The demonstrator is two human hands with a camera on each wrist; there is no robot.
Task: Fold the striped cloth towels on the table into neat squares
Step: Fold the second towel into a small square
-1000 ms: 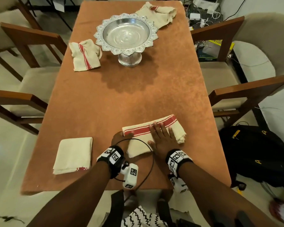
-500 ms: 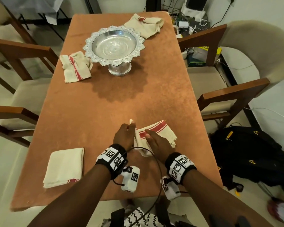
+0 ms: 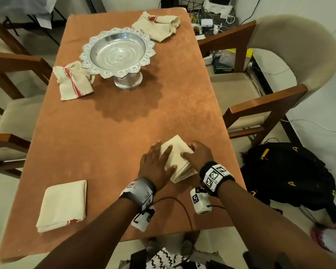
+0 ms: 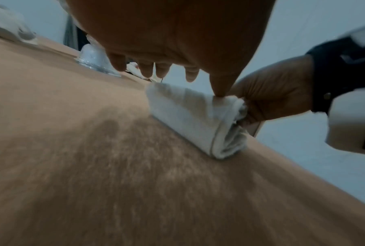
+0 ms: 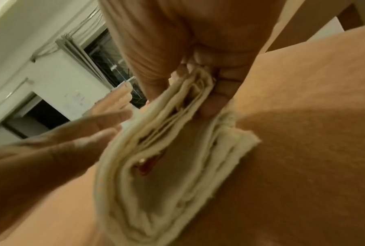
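Note:
The cream towel (image 3: 179, 162) lies folded into a thick small square near the table's front edge, its red stripe tucked inside. My left hand (image 3: 163, 154) lies flat on its left half with straight fingers. My right hand (image 3: 190, 150) pinches the stacked layers at its right edge, thumb on top. In the right wrist view the fingers (image 5: 215, 94) curl round the towel's layered edge (image 5: 167, 166). The left wrist view has the thumb touching the towel (image 4: 190, 114). A folded towel (image 3: 63, 204) lies at the front left. Two crumpled striped towels (image 3: 73, 80) (image 3: 157, 25) lie further back.
A silver pedestal bowl (image 3: 117, 52) stands at the back middle of the orange-brown table (image 3: 114, 133). Wooden chairs (image 3: 260, 105) flank both sides. A black backpack (image 3: 287, 175) sits on the floor to the right. Cables and boxes lie beyond the far right corner.
My left hand lifted the towel's left end and folded it over to the right, hiding the red stripe. My right hand shifted from the top to the right edge and now pinches it.

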